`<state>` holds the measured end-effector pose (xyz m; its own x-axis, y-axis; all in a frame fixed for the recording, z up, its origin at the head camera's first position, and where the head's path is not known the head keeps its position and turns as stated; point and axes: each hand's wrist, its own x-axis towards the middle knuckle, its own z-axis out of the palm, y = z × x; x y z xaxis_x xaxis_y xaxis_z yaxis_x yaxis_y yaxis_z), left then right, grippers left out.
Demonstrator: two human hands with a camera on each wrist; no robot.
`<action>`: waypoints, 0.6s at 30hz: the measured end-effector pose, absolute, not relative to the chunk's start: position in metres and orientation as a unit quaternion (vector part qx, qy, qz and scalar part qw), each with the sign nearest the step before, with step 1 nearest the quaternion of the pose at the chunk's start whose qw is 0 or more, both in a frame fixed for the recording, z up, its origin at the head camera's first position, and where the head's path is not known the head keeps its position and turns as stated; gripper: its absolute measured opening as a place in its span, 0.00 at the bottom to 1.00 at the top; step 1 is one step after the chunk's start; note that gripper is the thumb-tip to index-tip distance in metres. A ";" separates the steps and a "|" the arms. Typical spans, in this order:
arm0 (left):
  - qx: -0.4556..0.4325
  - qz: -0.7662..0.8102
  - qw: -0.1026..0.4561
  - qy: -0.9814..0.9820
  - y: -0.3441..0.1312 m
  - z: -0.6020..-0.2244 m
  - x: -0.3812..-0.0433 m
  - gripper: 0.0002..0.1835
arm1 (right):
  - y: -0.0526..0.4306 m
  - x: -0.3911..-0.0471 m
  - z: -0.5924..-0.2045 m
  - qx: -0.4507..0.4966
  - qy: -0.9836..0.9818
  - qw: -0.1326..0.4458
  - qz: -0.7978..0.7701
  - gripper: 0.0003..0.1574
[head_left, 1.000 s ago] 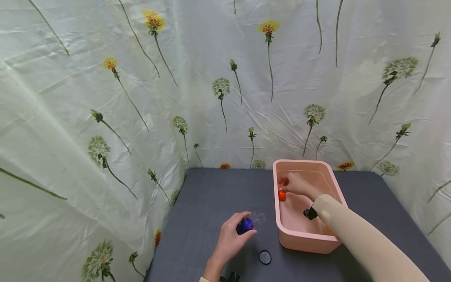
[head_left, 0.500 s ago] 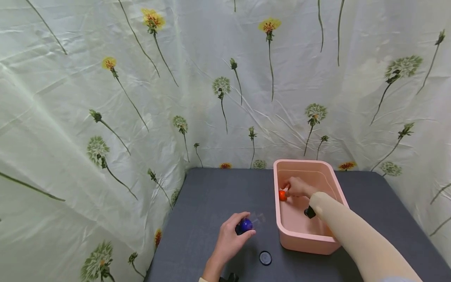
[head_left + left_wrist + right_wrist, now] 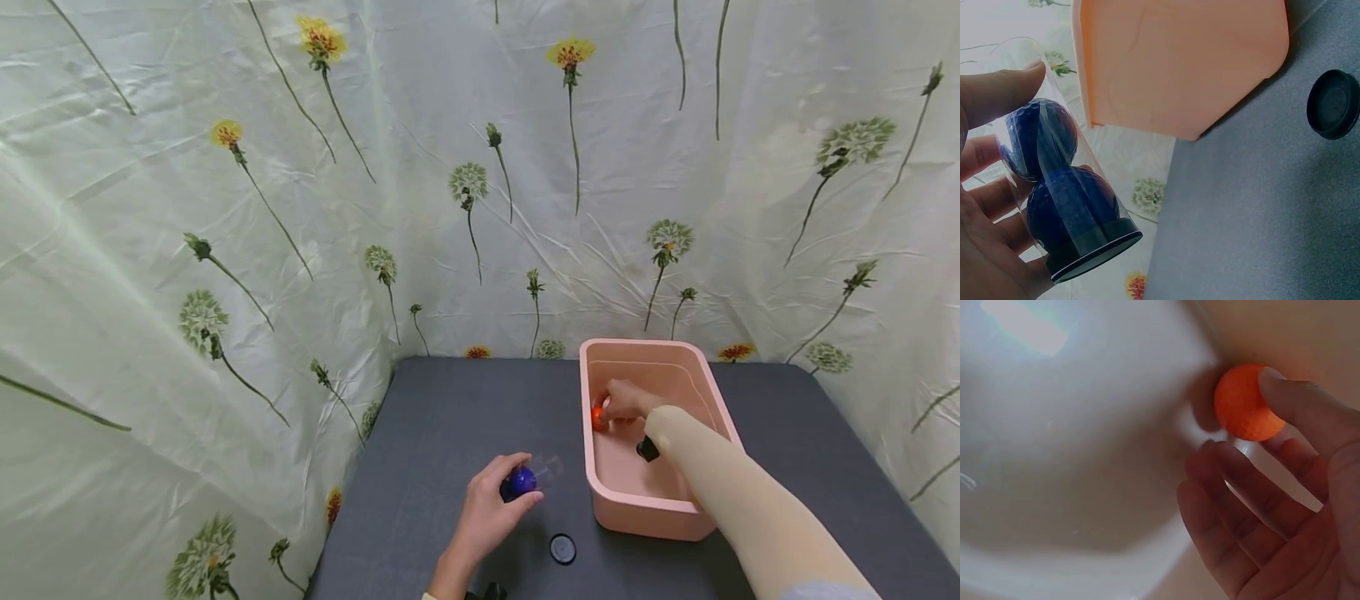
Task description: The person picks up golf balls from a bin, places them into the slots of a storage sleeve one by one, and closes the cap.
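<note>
My left hand [image 3: 486,504] grips a clear plastic tube [image 3: 551,469] tilted above the table. Inside are two dark blue golf balls [image 3: 1071,209], one against the other, over the black cap [image 3: 1096,256] on one end; the other end faces the bin. My right hand [image 3: 628,400] is inside the pink bin [image 3: 645,502], at its left wall. Its thumb and index finger pinch an orange golf ball [image 3: 1244,403], the other fingers loosely bent beside it. In the head view my right hand partly covers this ball.
A loose black round cap [image 3: 562,548] lies on the dark grey table [image 3: 465,408], between my left hand and the bin's near left corner. A white curtain [image 3: 420,208] with dandelion prints hangs behind and to the sides.
My right hand has come down to the orange golf ball, and its fingers have closed on it. The left hand keeps the tube in nearly the same place.
</note>
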<state>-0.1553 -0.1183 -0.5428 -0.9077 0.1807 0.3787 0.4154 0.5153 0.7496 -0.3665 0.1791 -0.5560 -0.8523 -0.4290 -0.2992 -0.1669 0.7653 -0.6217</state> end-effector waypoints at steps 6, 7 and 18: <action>-0.168 -0.466 0.114 -0.861 -0.118 -0.542 -0.154 0.27 | 0.172 -0.366 -0.558 -0.164 0.921 0.220 -0.276 0.11; -0.169 -0.466 0.116 -0.861 -0.118 -0.543 -0.154 0.27 | 0.171 -0.365 -0.558 -0.163 0.922 0.218 -0.274 0.11; -0.164 -0.471 0.109 -0.860 -0.119 -0.542 -0.154 0.26 | 0.169 -0.366 -0.559 -0.155 0.921 0.225 -0.278 0.11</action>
